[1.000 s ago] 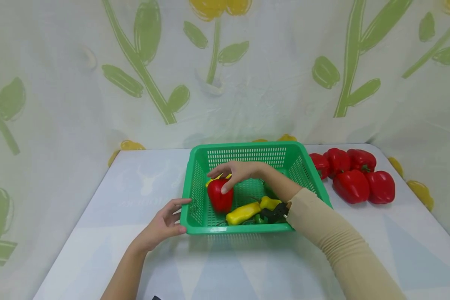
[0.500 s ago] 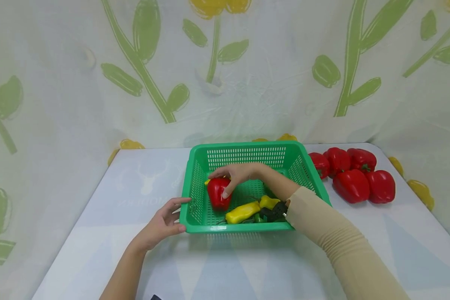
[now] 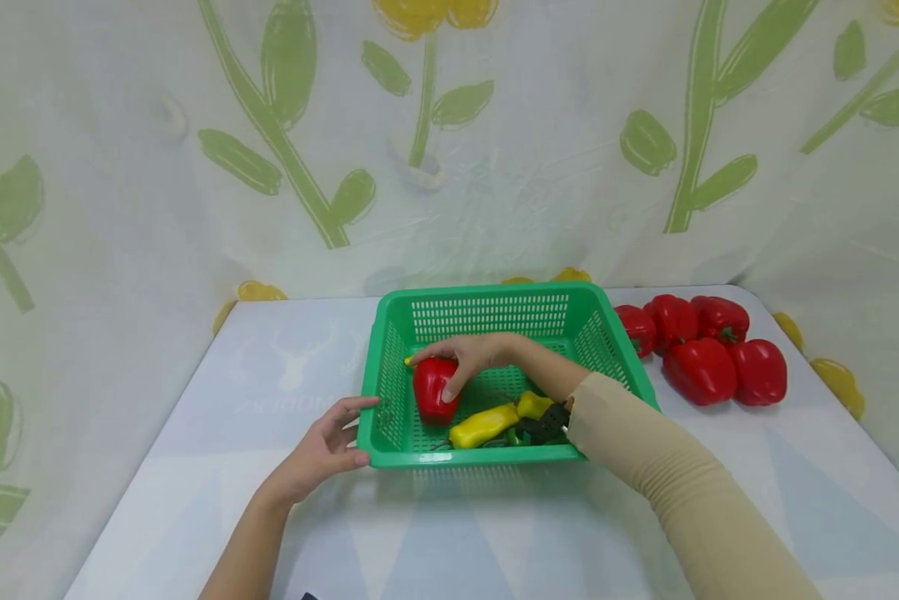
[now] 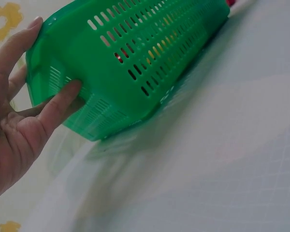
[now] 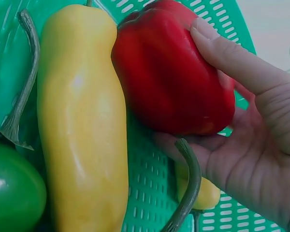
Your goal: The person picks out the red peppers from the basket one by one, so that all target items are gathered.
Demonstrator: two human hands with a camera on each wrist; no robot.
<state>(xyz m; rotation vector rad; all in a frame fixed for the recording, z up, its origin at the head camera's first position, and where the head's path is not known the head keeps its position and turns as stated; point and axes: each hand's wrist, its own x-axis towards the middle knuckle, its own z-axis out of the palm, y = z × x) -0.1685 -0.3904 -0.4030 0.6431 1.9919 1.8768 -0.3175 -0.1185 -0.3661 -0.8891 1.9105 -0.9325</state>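
In the head view my right hand (image 3: 473, 357) reaches into a green perforated basket (image 3: 486, 458) and grips a red bell pepper (image 3: 432, 400). The right wrist view shows the thumb on one side of this pepper (image 5: 171, 72) and the fingers curled under its other side. A long yellow pepper (image 5: 82, 121) lies right beside it. My left hand (image 3: 323, 450) touches the basket's front left corner. Seen from the left wrist, its thumb presses the green basket wall (image 4: 106, 67), and the index fingertip is at the rim; the fingers are fairly straight.
Several red bell peppers (image 3: 700, 371) sit on the white table (image 3: 194, 500) right of the basket. Inside it are also a shiny green pepper (image 5: 14, 188) and a second yellow one (image 5: 208, 194), partly hidden. A curtain with printed leaves (image 3: 509, 192) hangs behind.
My right hand has lowered slightly and settled more firmly around the red bell pepper, which stays at the basket's left side. The left hand keeps its place at the corner.
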